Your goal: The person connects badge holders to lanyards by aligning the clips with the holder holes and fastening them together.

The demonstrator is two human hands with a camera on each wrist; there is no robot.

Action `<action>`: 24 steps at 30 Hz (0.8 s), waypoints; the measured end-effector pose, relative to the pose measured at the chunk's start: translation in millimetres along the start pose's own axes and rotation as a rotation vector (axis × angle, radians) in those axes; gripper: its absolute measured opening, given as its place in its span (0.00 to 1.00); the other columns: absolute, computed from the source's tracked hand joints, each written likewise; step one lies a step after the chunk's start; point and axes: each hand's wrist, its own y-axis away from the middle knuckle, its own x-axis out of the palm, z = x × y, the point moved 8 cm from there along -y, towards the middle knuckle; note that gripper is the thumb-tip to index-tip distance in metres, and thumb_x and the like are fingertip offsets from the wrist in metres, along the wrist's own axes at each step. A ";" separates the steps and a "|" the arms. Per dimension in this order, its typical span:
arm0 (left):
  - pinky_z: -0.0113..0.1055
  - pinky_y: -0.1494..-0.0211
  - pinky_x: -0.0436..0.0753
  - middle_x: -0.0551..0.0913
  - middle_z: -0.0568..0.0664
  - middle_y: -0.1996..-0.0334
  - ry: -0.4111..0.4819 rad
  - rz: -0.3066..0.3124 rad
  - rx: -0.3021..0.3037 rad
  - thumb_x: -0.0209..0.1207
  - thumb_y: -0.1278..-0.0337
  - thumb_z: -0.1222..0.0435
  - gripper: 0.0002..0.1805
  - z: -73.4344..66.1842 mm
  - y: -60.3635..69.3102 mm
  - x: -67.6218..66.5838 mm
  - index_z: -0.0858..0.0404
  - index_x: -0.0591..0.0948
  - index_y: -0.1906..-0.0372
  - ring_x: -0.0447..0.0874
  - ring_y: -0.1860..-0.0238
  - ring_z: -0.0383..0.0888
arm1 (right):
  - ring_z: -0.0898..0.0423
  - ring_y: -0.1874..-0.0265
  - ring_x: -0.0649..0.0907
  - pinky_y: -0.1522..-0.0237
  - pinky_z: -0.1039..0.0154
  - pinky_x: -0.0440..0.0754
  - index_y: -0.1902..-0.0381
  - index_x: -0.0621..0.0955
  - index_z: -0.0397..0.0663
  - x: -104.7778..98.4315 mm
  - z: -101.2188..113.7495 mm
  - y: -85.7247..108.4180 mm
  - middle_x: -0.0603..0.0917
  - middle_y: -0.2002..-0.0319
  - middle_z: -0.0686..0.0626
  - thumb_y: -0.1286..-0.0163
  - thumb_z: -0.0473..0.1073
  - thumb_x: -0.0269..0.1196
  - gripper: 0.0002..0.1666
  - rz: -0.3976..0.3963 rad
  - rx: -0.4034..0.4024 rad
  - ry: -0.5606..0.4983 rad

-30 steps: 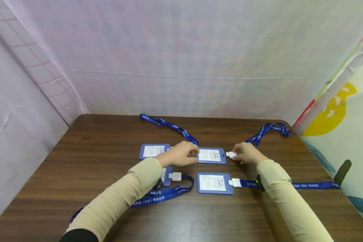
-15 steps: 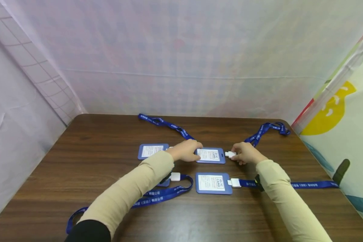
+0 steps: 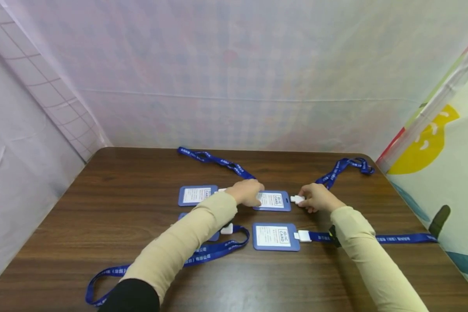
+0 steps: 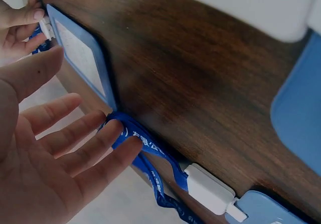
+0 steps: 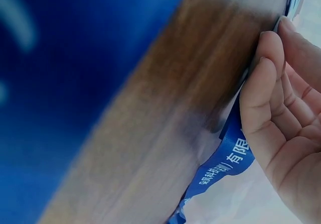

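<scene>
In the head view, my right hand point(image 3: 317, 198) pinches a white clip point(image 3: 297, 199) on a blue lanyard point(image 3: 333, 174). The clip's tip is close to the slotted end of a blue ID card holder point(image 3: 272, 200); I cannot tell whether they touch. My left hand point(image 3: 246, 193) is at that holder's left end and covers part of it. Its fingers point(image 4: 75, 158) are spread and loosely bent in the left wrist view, with nothing gripped. The right wrist view shows the right thumb and fingertips together, the lanyard point(image 5: 228, 153) trailing below; the clip is hidden there.
On the brown table point(image 3: 234, 277) lie a front-right card holder point(image 3: 276, 236) clipped to a straight lanyard point(image 3: 405, 238), and a back-left holder point(image 3: 196, 195) with its lanyard point(image 3: 214, 160). The left sleeve point(image 3: 187, 242) partly hides another holder and its looped lanyard point(image 3: 95, 284).
My left hand has shifted right, from the holder's left edge to partly over it, and the left forearm swung right with it. The right hand and clip have hardly moved.
</scene>
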 end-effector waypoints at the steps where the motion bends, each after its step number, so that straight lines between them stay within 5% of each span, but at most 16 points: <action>1: 0.40 0.53 0.77 0.78 0.50 0.55 -0.007 0.001 -0.010 0.63 0.54 0.58 0.23 -0.1 -0.6 0.4 0.60 0.78 0.50 0.75 0.54 0.45 | 0.58 0.89 0.77 0.86 0.64 0.78 0.69 0.78 0.37 -0.2 -0.1 0.1 0.77 0.86 0.50 0.45 0.35 0.66 0.09 -0.001 -0.004 0.006; 9: 0.42 0.56 0.79 0.77 0.51 0.58 -0.107 0.021 -0.057 0.67 0.60 0.55 0.16 -4.5 -2.4 6.7 0.59 0.80 0.65 0.74 0.55 0.48 | 0.59 0.89 0.76 0.86 0.65 0.76 0.69 0.78 0.37 0.1 2.2 0.5 0.76 0.87 0.51 0.45 0.35 0.66 0.08 -0.007 -0.053 0.055; 24: 0.42 0.54 0.78 0.77 0.52 0.54 -0.149 0.018 -0.088 0.69 0.61 0.55 0.19 -6.1 -6.2 12.8 0.58 0.80 0.62 0.73 0.53 0.50 | 0.61 0.90 0.75 0.86 0.66 0.74 0.66 0.79 0.35 0.1 10.5 1.9 0.75 0.88 0.53 0.45 0.35 0.66 0.10 -0.018 -0.143 0.143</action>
